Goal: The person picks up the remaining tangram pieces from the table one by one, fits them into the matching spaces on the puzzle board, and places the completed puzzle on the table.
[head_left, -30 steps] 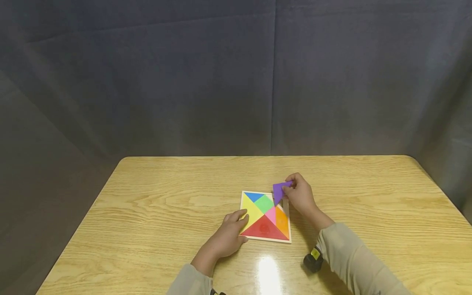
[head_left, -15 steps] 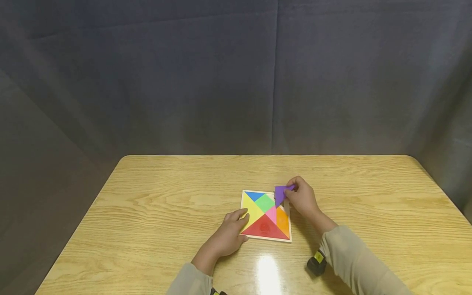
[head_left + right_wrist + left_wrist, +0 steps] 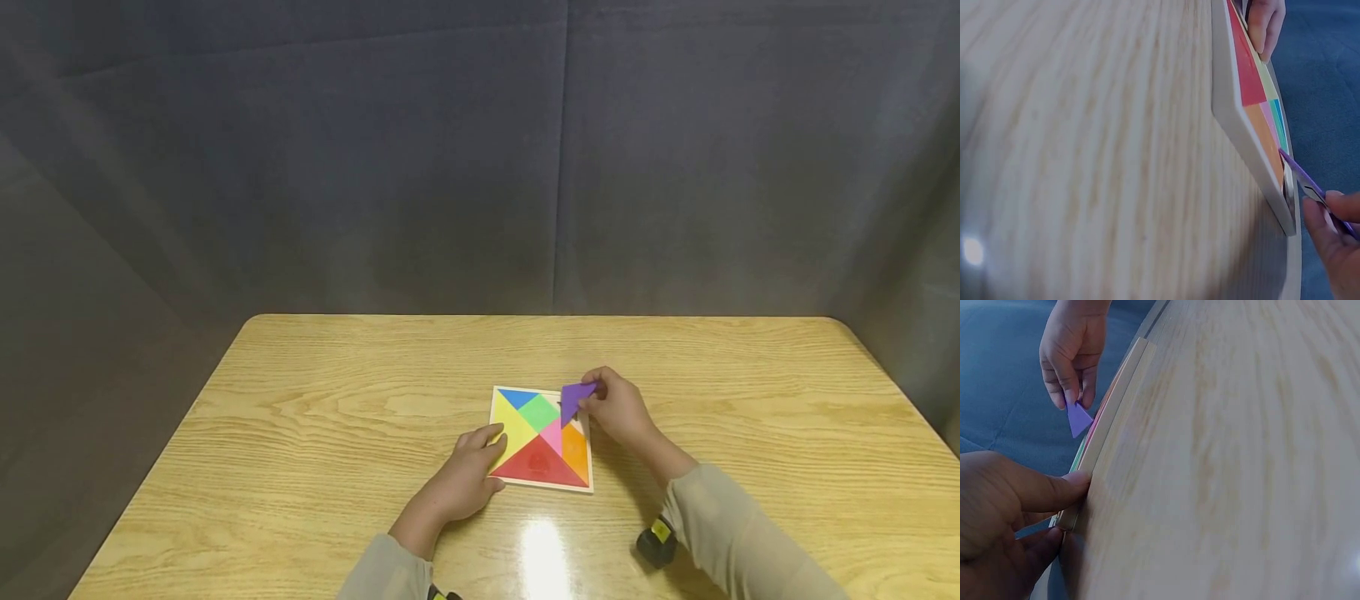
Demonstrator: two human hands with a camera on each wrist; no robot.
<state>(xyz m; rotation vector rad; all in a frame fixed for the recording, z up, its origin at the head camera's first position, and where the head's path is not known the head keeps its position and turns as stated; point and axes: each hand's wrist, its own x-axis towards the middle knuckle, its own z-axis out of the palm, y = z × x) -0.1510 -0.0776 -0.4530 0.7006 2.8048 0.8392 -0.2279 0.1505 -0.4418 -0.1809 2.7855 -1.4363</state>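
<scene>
A square tangram board (image 3: 552,487) with a pale wooden rim lies on the table. Its left near corner is held by my left hand (image 3: 463,479), thumb at the near edge and fingers over the yellow triangle (image 3: 517,444). My right hand (image 3: 617,407) pinches a purple triangle (image 3: 573,401) tilted above the far right corner, its lower tip close to the pink piece (image 3: 552,435). In the right wrist view the purple triangle (image 3: 1302,176) is seen edge-on. Red (image 3: 538,464), orange (image 3: 575,454), green (image 3: 538,412) and blue (image 3: 517,397) pieces lie flat in the board.
The wood-grain table (image 3: 337,417) spreads around the board on all sides. Behind it hangs a dark grey curtain (image 3: 375,167). A black wrist device (image 3: 657,543) with a yellow mark sits at the right sleeve.
My right hand has moved slightly toward me and to the right, lowering the purple triangle closer to the board's corner. The left hand has stayed in place.
</scene>
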